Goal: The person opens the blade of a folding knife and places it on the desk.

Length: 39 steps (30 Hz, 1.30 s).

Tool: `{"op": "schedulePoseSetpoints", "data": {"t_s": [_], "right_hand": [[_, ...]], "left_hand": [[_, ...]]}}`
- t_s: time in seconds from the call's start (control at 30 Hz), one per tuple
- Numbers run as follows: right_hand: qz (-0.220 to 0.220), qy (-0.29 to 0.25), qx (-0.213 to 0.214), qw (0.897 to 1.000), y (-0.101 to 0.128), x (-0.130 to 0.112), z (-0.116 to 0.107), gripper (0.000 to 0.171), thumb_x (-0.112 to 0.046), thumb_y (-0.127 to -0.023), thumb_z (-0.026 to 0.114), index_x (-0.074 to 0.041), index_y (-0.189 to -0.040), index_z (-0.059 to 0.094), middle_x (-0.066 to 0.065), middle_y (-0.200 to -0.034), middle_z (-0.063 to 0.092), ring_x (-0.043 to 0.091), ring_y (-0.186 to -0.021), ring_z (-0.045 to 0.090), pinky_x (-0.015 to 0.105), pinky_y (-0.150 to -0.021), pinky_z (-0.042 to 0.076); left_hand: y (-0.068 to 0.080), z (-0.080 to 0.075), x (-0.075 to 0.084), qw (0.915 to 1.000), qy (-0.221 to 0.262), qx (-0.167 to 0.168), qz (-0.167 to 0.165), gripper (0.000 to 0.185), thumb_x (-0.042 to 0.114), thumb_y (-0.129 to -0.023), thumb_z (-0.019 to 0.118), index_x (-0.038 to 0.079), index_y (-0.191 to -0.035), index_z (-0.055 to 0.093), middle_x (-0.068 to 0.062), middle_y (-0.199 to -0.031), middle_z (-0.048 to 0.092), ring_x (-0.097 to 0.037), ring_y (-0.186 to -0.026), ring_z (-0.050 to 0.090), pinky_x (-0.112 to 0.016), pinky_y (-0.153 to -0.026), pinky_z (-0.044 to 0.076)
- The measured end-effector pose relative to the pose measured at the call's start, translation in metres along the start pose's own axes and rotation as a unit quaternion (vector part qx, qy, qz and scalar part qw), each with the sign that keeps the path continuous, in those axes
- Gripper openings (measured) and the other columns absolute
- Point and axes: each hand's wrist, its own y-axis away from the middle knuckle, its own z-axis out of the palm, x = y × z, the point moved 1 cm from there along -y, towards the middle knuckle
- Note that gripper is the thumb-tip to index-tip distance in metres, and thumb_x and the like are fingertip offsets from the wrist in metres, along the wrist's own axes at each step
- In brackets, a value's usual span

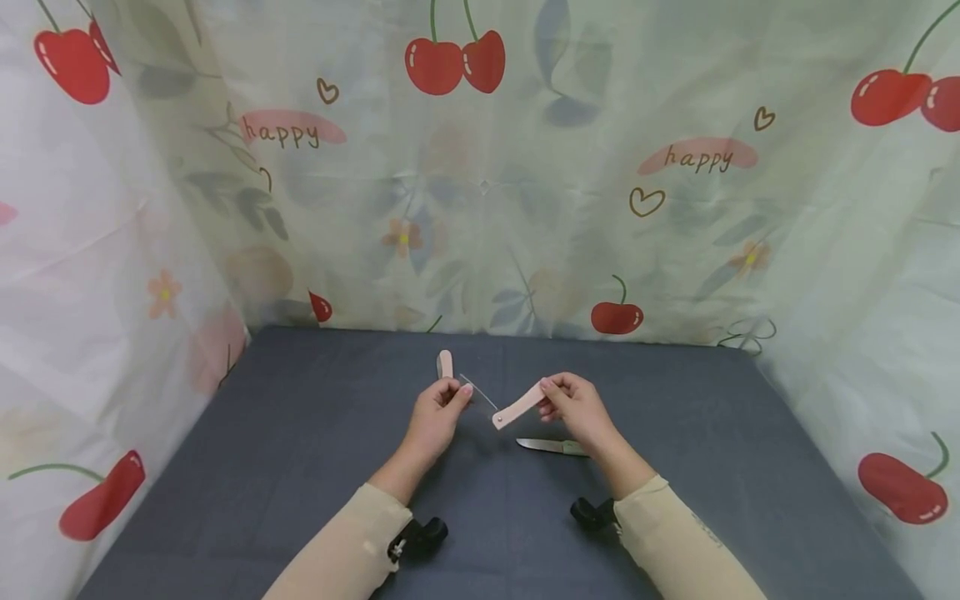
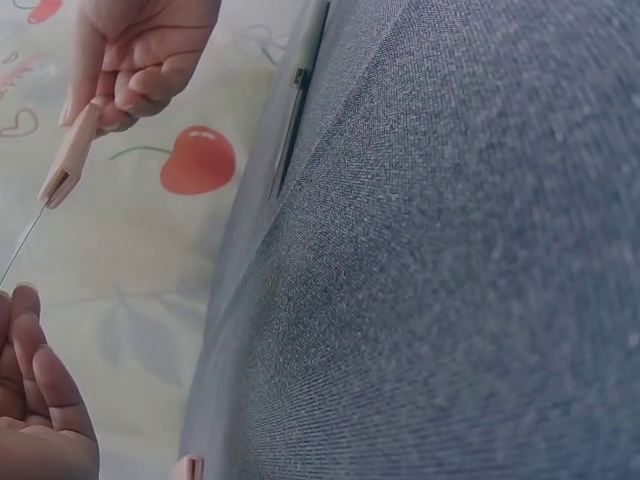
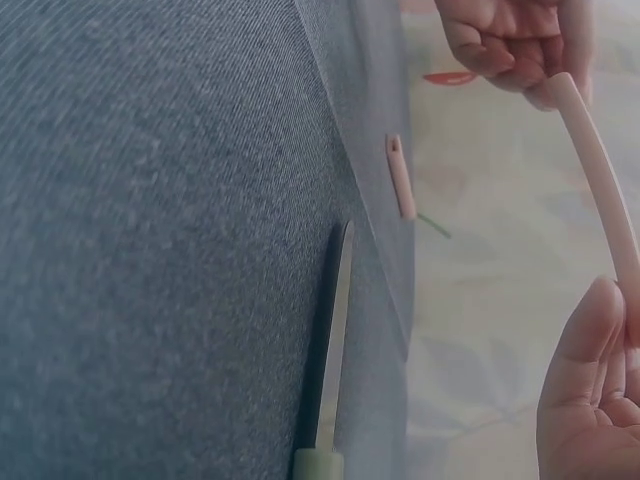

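left hand pinching a thin blade, right hand gripping its pink handle, small knife on the table just below the right hand

I see both forearms extended forward from the bottom of the head view, converging toward the centre, each in a beige sleeve with a black wrist-mounted camera unit on its inner side. My reading of the left hand: raised, fingers curled inward, thumb and fingertips pinched together around a thin item. The right hand sits level with it, just apart, back of the hand facing up, fingers curled and pinching with the thumb. In the right wrist view, the right thumb is straight and pressed against what it holds.
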Motion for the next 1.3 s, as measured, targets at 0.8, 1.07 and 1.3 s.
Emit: {"op": "schedulePoseSetpoints", "data": {"t_s": [0.8,1.07,1.3], "right_hand": [[0.01,-0.064,-0.021,0.998,0.002,0.012,-0.008,0.022,-0.01,-0.104,0.054,0.013,-0.106,0.056,0.008,-0.077,0.065,0.013,-0.065,0.064,0.026,-0.062,0.056],[0.027,-0.055,-0.075,0.995,0.001,0.01,-0.011,0.026,-0.01,-0.104,0.054,0.015,-0.111,0.057,0.008,-0.08,0.065,0.014,-0.068,0.063,0.027,-0.064,0.057],[0.028,-0.017,-0.153,0.988,-0.003,0.01,-0.017,0.024,-0.009,-0.104,0.055,0.013,-0.109,0.06,0.012,-0.085,0.065,0.014,-0.07,0.064,0.032,-0.068,0.058]], "left_hand": [[-0.007,-0.006,-0.031,0.9985,0.035,0.02,-0.037,0.013,0.005,-0.097,0.066,-0.005,-0.094,0.057,-0.015,-0.087,0.069,-0.016,-0.079,0.066,-0.03,-0.076,0.055],[-0.01,-0.012,-0.023,0.9966,0.032,-0.022,-0.073,0.012,0.001,-0.094,0.068,-0.001,-0.092,0.056,-0.021,-0.088,0.072,-0.018,-0.073,0.067,-0.027,-0.07,0.053],[-0.014,-0.019,-0.021,0.9921,-0.005,-0.069,-0.105,0.012,0.003,-0.094,0.067,0.002,-0.088,0.058,-0.01,-0.082,0.073,-0.018,-0.068,0.063,-0.037,-0.073,0.055]]}}
